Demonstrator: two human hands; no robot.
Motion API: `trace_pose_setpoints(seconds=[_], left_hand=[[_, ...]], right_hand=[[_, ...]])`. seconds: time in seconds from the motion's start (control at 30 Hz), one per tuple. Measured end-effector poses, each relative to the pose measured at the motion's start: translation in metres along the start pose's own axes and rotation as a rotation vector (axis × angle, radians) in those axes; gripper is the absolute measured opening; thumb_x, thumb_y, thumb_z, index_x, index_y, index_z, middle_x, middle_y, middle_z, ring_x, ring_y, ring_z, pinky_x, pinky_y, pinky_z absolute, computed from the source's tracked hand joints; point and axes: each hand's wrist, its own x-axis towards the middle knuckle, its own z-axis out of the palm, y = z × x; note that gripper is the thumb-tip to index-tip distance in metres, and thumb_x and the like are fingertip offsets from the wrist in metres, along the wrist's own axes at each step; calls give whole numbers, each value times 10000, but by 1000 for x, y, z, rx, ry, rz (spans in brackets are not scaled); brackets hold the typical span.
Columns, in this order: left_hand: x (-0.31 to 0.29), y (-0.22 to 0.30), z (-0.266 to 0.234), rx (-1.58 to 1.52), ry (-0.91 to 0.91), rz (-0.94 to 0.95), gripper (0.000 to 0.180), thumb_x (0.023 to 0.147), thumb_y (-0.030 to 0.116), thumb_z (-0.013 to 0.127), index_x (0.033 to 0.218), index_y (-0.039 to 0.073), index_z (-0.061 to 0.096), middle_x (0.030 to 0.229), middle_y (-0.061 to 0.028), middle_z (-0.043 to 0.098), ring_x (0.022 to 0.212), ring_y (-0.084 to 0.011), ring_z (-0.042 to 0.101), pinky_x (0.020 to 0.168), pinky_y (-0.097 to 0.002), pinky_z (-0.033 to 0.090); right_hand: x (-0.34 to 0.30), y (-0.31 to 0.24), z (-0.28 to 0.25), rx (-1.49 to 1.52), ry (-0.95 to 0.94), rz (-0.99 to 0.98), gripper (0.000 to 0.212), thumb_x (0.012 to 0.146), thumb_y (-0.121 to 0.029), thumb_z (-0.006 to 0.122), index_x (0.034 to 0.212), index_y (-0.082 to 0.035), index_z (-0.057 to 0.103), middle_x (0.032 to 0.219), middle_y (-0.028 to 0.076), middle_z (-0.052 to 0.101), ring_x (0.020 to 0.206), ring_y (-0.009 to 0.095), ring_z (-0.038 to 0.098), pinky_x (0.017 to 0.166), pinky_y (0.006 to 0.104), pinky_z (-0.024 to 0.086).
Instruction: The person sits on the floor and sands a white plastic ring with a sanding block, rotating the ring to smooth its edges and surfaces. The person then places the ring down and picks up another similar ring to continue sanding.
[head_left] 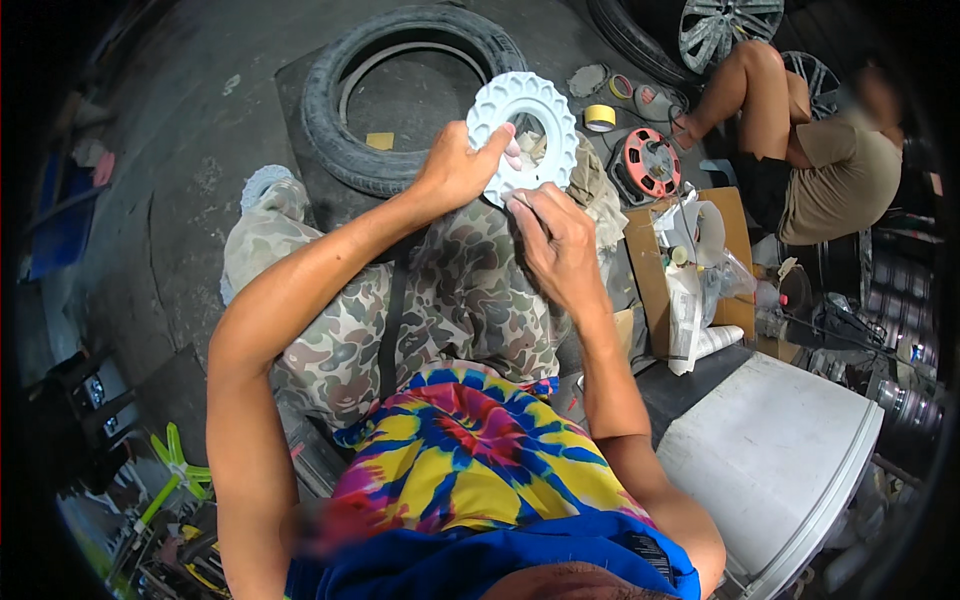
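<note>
My left hand [463,163] grips a pale blue-white ring [556,125] with a scalloped edge, its thumb over the face and fingertips showing through the centre hole. The ring is held tilted up above my lap. My right hand [558,240] is closed, thumb and fingers pinched together against the ring's lower edge. Whatever small thing lies between those fingertips is too hidden to name. Beneath both hands are my camouflage trousers [460,290]. Just beyond the ring, a black tyre [330,110] lies flat on the floor.
A cardboard box [645,275] of paper and bottles stands to the right, near a red-and-black cable reel [650,165] and yellow tape roll [600,118]. Another person [840,180] sits at far right beside wheel rims [725,30]. A white panel [770,430] is at lower right.
</note>
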Motion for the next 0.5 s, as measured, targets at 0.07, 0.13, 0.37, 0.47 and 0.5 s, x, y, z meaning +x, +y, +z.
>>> trace_pose_setpoints(seconds=[0.07, 0.13, 0.37, 0.47, 0.5], left_hand=[[2, -5, -1, 26, -20, 45, 469, 1123, 347, 671, 1008, -69, 855, 860, -140, 857, 759, -155, 750, 766, -373, 608], [7, -9, -1, 41, -33, 65, 464, 1119, 345, 673, 1005, -67, 855, 853, -145, 855, 757, -161, 753, 768, -379, 608], [3, -1, 0, 111, -10, 8, 465, 1109, 348, 682, 1009, -74, 852, 874, -182, 853, 744, -197, 764, 773, -400, 606], [1, -6, -2, 50, -9, 45, 460, 1103, 347, 693, 1016, -78, 850, 896, -189, 857, 772, -211, 779, 786, -401, 610], [2, -8, -2, 47, -21, 47, 461, 1101, 350, 698, 1019, -78, 849, 903, -176, 863, 802, -223, 791, 814, -413, 614]], right_hand=[[1, 8, -15, -6, -101, -48, 123, 1011, 0, 774, 1128, 34, 759, 917, 195, 635, 807, 413, 686, 723, 474, 541], [9, 7, -20, -155, -145, -128, 127, 1004, -22, 775, 1120, 19, 746, 919, 198, 626, 858, 429, 697, 747, 499, 539], [8, -1, -13, 34, -107, 179, 196, 1107, -118, 701, 1022, 57, 730, 792, 129, 605, 714, 244, 528, 690, 348, 448], [12, 4, -22, 212, -289, 432, 197, 1105, -172, 720, 1093, 18, 769, 918, 253, 737, 825, 348, 752, 740, 462, 531], [13, 10, -27, 224, -339, 445, 214, 1122, -201, 713, 1139, 1, 783, 987, 207, 818, 812, 318, 758, 734, 466, 529]])
